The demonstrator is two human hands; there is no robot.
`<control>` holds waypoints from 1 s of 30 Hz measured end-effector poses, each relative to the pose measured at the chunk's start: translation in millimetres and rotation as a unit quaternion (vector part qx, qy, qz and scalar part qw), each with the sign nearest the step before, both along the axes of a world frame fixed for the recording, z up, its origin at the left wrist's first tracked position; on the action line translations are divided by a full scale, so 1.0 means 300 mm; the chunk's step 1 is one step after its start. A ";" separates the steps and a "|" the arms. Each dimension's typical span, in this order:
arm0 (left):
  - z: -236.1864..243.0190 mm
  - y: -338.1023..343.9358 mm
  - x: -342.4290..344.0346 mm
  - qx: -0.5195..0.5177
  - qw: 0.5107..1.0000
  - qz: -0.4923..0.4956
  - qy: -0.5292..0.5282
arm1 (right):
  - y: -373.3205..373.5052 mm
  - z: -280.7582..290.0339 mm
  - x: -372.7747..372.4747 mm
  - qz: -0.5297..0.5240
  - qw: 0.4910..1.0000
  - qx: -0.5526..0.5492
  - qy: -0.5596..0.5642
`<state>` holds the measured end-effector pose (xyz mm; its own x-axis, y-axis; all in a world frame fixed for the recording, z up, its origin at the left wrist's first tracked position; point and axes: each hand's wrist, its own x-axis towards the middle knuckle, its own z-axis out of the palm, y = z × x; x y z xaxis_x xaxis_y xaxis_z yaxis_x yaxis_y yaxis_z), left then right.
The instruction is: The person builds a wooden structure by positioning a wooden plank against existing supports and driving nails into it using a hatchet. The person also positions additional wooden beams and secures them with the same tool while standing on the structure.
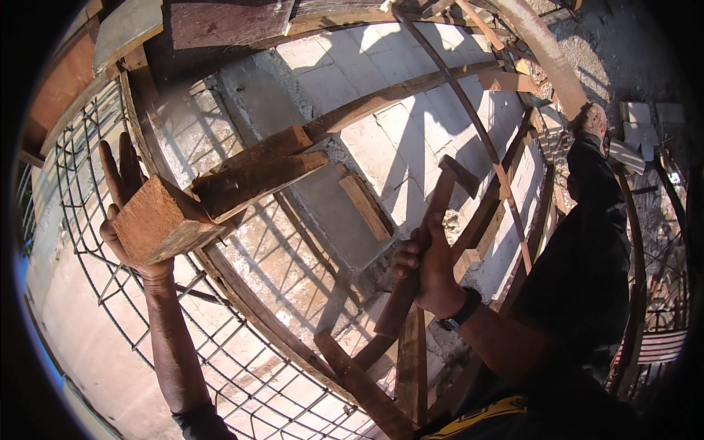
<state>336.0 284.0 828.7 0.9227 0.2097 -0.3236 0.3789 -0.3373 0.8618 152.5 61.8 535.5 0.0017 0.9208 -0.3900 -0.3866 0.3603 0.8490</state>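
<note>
My right hand (433,268) is closed around the wooden handle of a hammer (442,198), gripping it low with the head pointing up. The hammer hangs in the air, apart from the timber. At the left, my left hand (126,180) rests behind the squared end of a thick timber (158,224), its upper fingers stretched out and apart. The timber hides most of the palm. A boxed-in length of brown boards (257,172) runs from that timber toward the middle.
A grid of steel bars (220,345) crosses the lower left beside a long wooden rail (257,312). Boards (359,374) meet below the middle. A thin pole (469,110) slants across the pale block wall (411,139). A dark trouser leg (579,242) fills the right side.
</note>
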 end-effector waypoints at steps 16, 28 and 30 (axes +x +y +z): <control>-0.095 -0.107 0.050 0.104 0.992 0.039 -0.061 | -0.069 0.097 0.094 0.034 0.982 0.059 -0.174; -0.187 -0.088 -0.002 0.257 0.826 0.220 -0.450 | -0.630 0.190 0.123 0.373 0.522 -0.281 -0.714; -0.184 -0.102 -0.021 0.205 0.807 0.299 -0.466 | -0.709 0.321 0.128 0.392 0.471 -0.306 -0.729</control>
